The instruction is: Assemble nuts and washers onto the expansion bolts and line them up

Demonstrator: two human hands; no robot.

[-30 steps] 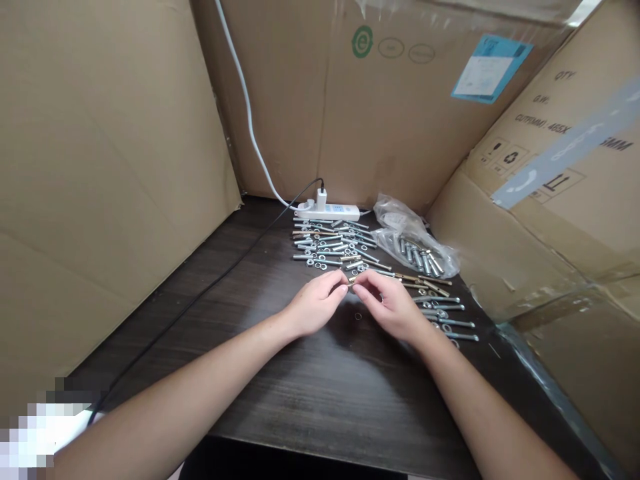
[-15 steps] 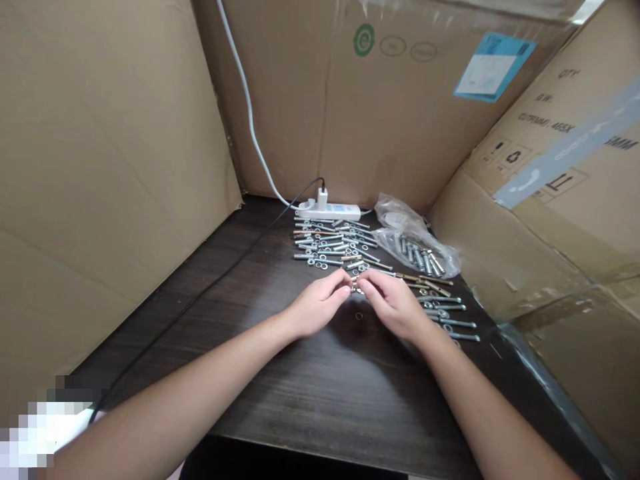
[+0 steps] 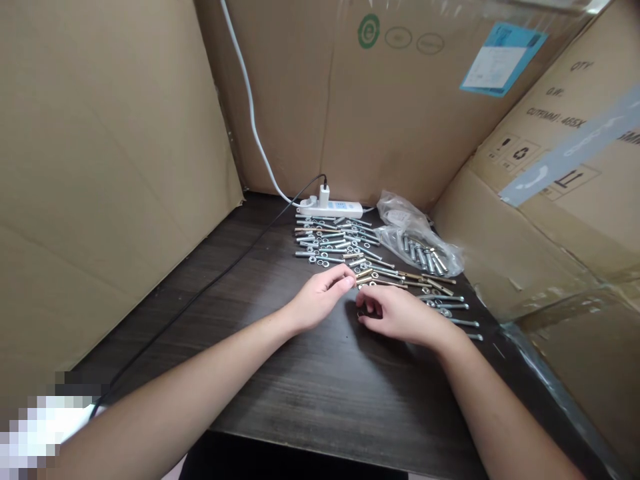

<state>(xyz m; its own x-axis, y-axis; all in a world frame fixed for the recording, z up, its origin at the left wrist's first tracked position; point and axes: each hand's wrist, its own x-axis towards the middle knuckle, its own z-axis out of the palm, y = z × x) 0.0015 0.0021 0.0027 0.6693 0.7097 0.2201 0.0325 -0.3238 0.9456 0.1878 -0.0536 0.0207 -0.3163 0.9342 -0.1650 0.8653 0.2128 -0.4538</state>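
Note:
My left hand (image 3: 327, 295) is closed in a pinch at the near edge of the spread hardware. Whatever sits between its thumb and index finger is too hidden to name. Just beyond those fingertips lies a brass-coloured sleeve (image 3: 364, 273). My right hand (image 3: 397, 312) rests low over the table, fingers curled, with a gap between thumb and fingertips. A small ring washer (image 3: 359, 314) shows at that gap. Bolts (image 3: 385, 271), nuts (image 3: 313, 259), washers and metal sleeves lie in rows past both hands, and more long bolts (image 3: 453, 306) lie right of my right hand.
Behind the hardware stands a white power strip (image 3: 333, 209) with a charger (image 3: 325, 195) plugged in. A black cable (image 3: 220, 279) crosses the table's left side. At the back right lies a clear plastic bag (image 3: 420, 243) of bolts. Cardboard boxes (image 3: 280, 100) wall in the table (image 3: 280, 393).
My right hand has parted from my left and dropped nearer to me, to the loose washer. My left hand stays pinched in nearly the same place. The view has shifted slightly.

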